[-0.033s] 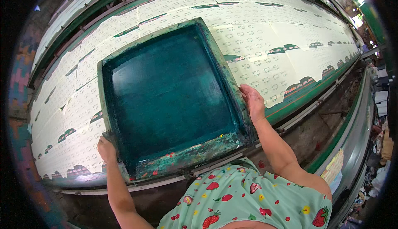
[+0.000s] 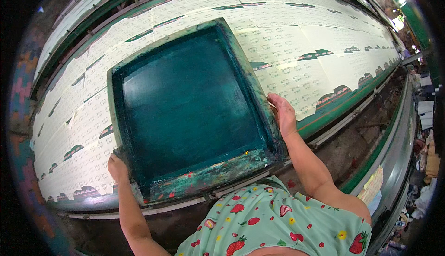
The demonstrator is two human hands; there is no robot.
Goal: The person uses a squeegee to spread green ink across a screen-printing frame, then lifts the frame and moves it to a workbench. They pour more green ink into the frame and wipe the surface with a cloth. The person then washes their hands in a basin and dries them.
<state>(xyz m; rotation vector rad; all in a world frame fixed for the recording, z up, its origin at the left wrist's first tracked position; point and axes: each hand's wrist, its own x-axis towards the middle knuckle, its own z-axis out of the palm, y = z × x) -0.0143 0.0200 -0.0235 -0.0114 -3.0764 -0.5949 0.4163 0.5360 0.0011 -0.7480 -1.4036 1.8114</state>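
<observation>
A large screen-printing frame [image 2: 187, 96] lies tilted across the long table, its dark teal mesh set inside a paint-stained rim. On its left side, near the lower corner, my left hand [image 2: 117, 168] is closed round the edge by a small dark block. My right hand [image 2: 283, 114] holds the opposite side, fingertips against the outer edge; part of its grip is hidden. Beneath and around the frame spread pale yellow printed sheets [image 2: 320, 73] with rows of small marks and scalloped edges.
The table's green edge [image 2: 320, 121] and a metal rail [image 2: 333, 128] run along my side. At the right stands another long grey-topped table [image 2: 394, 163], with papers [image 2: 371, 191] on it and a clutter of scraps [image 2: 424, 182] beyond. A dark gap separates the tables.
The view has shifted very slightly, with the frame and both hands a few pixels further left. Both hands keep the same places on the frame.
</observation>
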